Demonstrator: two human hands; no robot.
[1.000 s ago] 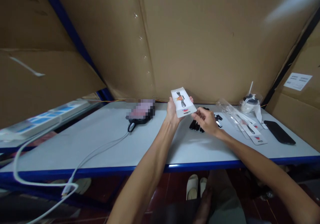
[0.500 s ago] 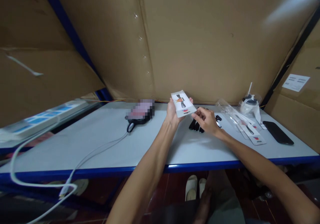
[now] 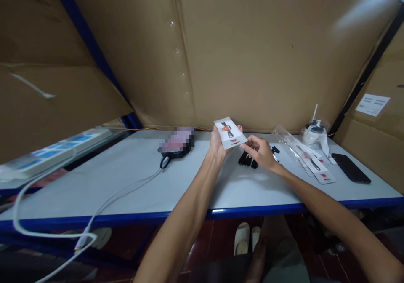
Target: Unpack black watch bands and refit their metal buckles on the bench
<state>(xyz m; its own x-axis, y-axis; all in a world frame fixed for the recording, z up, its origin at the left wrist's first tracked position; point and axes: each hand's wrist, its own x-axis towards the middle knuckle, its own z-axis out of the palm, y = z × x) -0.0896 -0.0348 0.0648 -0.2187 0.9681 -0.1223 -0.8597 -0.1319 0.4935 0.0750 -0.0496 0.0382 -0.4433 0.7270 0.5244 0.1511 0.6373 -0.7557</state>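
Observation:
My left hand (image 3: pixel 217 145) grips a small white printed card (image 3: pixel 229 132) with a dark band pictured on it, held up above the table. My right hand (image 3: pixel 260 154) is just right of the card, fingers curled, its fingertips touching the card's lower right corner. Under that hand lie several black straps (image 3: pixel 246 160) on the pale table top (image 3: pixel 126 186).
Clear sleeves with more printed cards (image 3: pixel 311 160) lie to the right, with a black phone (image 3: pixel 350 167) and a bagged drink cup (image 3: pixel 313 132) beyond. A blurred dark pouch (image 3: pixel 176 144) and white cable (image 3: pixel 104 205) sit left. Cardboard boxes wall the back.
My right hand has moved up from the black straps to the card's lower corner. The card has tilted slightly flatter. My left hand has hardly shifted.

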